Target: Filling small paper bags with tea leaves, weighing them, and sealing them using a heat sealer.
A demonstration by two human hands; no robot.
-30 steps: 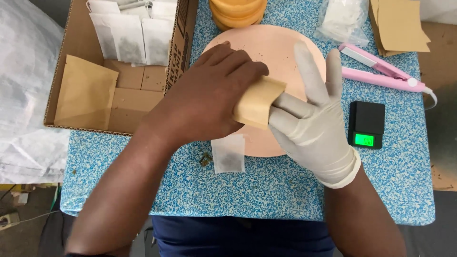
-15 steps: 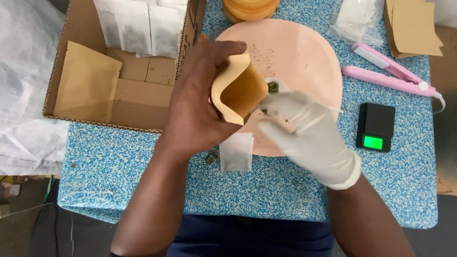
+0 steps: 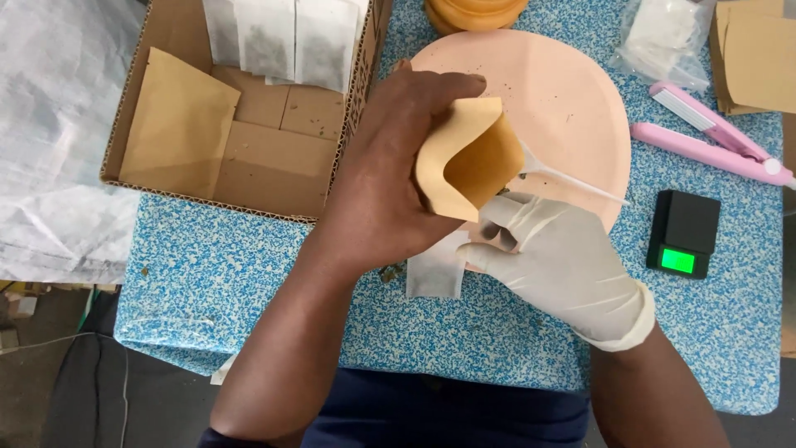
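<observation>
One head-mounted view only. It looks steeply down, almost vertical, from above the person's chest onto a speckled blue table (image 3: 249, 290), at close range. The person's torso sits at the bottom edge; both forearms enter from the bottom and meet at frame centre. The far table edge lies beyond the top of the frame. Floor shows along the left side and in the lower left corner. No second view, so no shared area
</observation>
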